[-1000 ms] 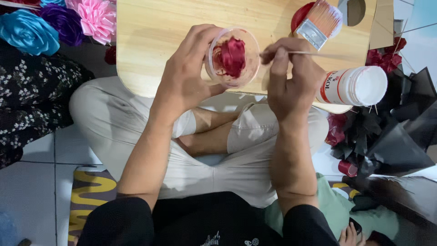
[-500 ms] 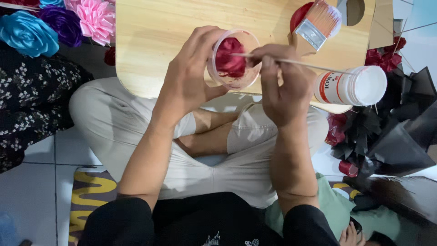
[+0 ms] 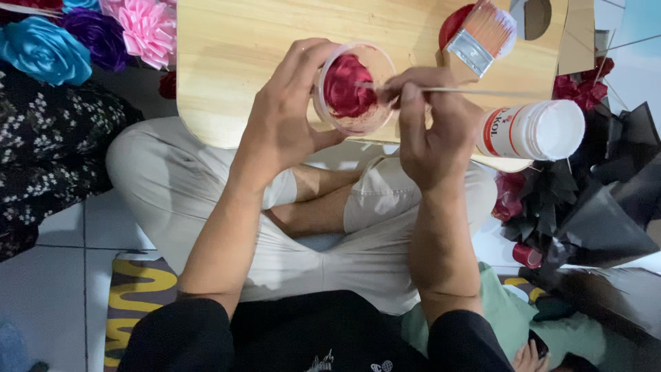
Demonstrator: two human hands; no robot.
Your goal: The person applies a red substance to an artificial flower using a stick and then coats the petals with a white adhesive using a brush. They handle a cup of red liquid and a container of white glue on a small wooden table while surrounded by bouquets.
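left hand [image 3: 286, 124] gripping clear cup [image 3: 354, 88] (red stuff inside) | right hand [image 3: 430, 131] pinching thin stick [image 3: 447, 90], tip in cup | over wooden bench [image 3: 241, 55]

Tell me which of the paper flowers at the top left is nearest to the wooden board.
The pink flower. It lies right beside the board, while the purple flower and the blue flower lie farther left.

A flat paintbrush [image 3: 484, 36] lies on the wooden board [image 3: 234, 62] (paper flowers [image 3: 82, 34] beside).
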